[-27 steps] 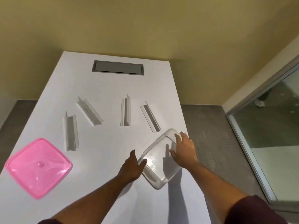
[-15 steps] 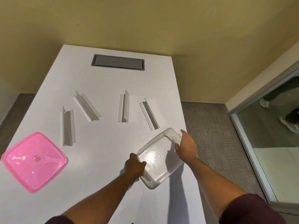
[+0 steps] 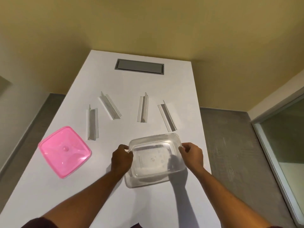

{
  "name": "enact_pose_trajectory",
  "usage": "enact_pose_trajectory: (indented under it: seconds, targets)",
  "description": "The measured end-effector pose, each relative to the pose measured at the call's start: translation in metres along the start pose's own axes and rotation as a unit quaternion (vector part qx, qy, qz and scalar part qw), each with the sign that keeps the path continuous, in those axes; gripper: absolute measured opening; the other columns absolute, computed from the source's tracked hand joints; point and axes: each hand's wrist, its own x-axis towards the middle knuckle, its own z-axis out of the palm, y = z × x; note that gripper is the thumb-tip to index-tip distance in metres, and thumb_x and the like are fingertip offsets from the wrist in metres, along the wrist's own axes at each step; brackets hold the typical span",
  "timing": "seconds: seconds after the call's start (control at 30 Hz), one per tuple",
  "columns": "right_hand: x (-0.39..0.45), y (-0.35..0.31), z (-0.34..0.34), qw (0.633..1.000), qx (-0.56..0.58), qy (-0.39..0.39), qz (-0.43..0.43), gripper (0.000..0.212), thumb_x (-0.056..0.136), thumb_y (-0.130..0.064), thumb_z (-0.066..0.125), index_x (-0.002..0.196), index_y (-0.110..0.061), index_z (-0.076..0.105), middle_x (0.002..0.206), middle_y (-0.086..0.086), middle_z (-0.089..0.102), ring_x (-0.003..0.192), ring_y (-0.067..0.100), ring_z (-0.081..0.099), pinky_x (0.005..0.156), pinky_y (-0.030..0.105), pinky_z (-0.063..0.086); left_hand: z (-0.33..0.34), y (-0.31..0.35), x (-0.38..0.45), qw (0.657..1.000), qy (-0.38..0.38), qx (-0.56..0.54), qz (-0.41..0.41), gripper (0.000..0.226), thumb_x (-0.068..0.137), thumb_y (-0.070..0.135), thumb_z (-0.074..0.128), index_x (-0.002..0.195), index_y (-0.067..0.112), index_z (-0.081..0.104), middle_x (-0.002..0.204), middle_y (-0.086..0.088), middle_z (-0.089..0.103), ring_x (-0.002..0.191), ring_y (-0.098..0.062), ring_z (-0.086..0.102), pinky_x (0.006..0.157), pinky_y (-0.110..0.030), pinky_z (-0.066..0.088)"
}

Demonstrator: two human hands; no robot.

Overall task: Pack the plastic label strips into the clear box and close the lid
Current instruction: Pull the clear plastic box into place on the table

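The clear box sits open and empty on the white table, squared to me. My left hand grips its left rim and my right hand grips its right rim. Several clear plastic label strips lie in a fan beyond the box: a far-left strip, a slanted strip, an upright strip and a right strip. The pink lid lies flat on the table to the left, apart from the box.
A grey cable hatch is set into the far end of the table. The table's right edge runs close past my right hand, with grey floor below. A glass partition stands at far right.
The box has been turned from a diagonal angle to square with me and shifted left from the table's right edge. Both hands now grip its side rims.
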Motion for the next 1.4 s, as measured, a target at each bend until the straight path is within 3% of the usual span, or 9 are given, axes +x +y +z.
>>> enact_pose_trajectory:
  seconds: [0.17,0.3,0.57,0.73,0.97,1.13,1.27,1.4]
  targets:
    - [-0.039,-0.03,0.048,0.999,0.045,-0.029,0.002,0.005,0.088,-0.025,0.071,0.083,-0.022,0.071,0.075,-0.01,0.07,0.075,0.008,0.065,0.07,0.029,0.051,-0.054,-0.043,0.016,0.999,0.043,-0.007,0.007,0.017,0.087,0.019,0.069,0.102,0.012,0.065,0.087,-0.006,0.075,0.086,-0.028,0.071,0.081,-0.038,0.056]
    - [-0.068,-0.052,0.081,0.997,0.059,-0.048,0.022,0.006,0.085,-0.024,0.07,0.081,-0.021,0.068,0.077,-0.007,0.07,0.077,0.01,0.065,0.067,0.026,0.046,-0.087,-0.077,0.026,0.998,0.054,-0.012,0.029,0.018,0.086,0.013,0.069,0.104,0.011,0.066,0.076,0.003,0.067,0.07,-0.014,0.064,0.065,-0.025,0.045]
    - [-0.105,-0.074,0.114,0.995,0.064,-0.034,0.064,0.004,0.087,-0.024,0.072,0.085,-0.022,0.07,0.079,-0.006,0.071,0.077,0.012,0.066,0.067,0.025,0.046,-0.123,-0.123,0.048,0.998,-0.019,-0.018,0.052,0.023,0.086,0.012,0.066,0.109,0.014,0.066,0.086,0.002,0.07,0.082,-0.015,0.067,0.074,-0.03,0.052]
    - [-0.121,-0.076,0.127,0.992,0.078,-0.014,0.094,0.003,0.088,-0.023,0.073,0.086,-0.021,0.071,0.081,-0.006,0.073,0.078,0.014,0.068,0.067,0.025,0.047,-0.132,-0.14,0.063,0.995,-0.061,-0.021,0.07,0.024,0.086,0.015,0.068,0.11,0.017,0.066,0.084,0.008,0.067,0.079,-0.003,0.063,0.063,-0.016,0.044]
    - [-0.128,-0.068,0.134,0.987,0.097,-0.003,0.13,0.011,0.088,-0.021,0.072,0.099,-0.019,0.074,0.089,-0.007,0.075,0.083,0.02,0.072,0.083,0.039,0.057,-0.128,-0.147,0.069,0.993,-0.095,-0.017,0.071,0.023,0.085,0.015,0.068,0.108,0.018,0.066,0.082,0.009,0.068,0.078,-0.003,0.064,0.06,-0.019,0.046]
    - [-0.125,-0.061,0.133,0.988,0.087,-0.012,0.125,0.01,0.089,-0.026,0.072,0.099,-0.023,0.073,0.089,-0.011,0.074,0.088,0.014,0.071,0.078,0.031,0.053,-0.12,-0.147,0.065,0.995,-0.082,-0.031,0.05,0.024,0.084,0.016,0.07,0.107,0.019,0.065,0.083,0.007,0.069,0.076,-0.005,0.066,0.061,-0.021,0.048]
    - [-0.118,-0.063,0.132,0.992,0.064,0.019,0.11,0.024,0.092,-0.04,0.07,0.11,-0.024,0.069,0.101,-0.009,0.071,0.093,0.01,0.067,0.084,0.034,0.053,-0.119,-0.146,0.067,0.997,-0.054,-0.011,0.047,0.026,0.087,0.037,0.07,0.107,0.024,0.061,0.09,0.008,0.07,0.081,-0.009,0.068,0.072,-0.027,0.053]
    - [-0.096,-0.083,0.133,0.996,0.059,0.042,0.054,0.022,0.093,-0.035,0.07,0.111,-0.022,0.069,0.107,-0.006,0.068,0.091,0.005,0.065,0.081,0.029,0.049,-0.125,-0.145,0.08,0.999,-0.009,-0.013,0.037,0.028,0.091,0.04,0.065,0.109,0.019,0.062,0.093,0.004,0.07,0.086,-0.014,0.068,0.078,-0.032,0.054]
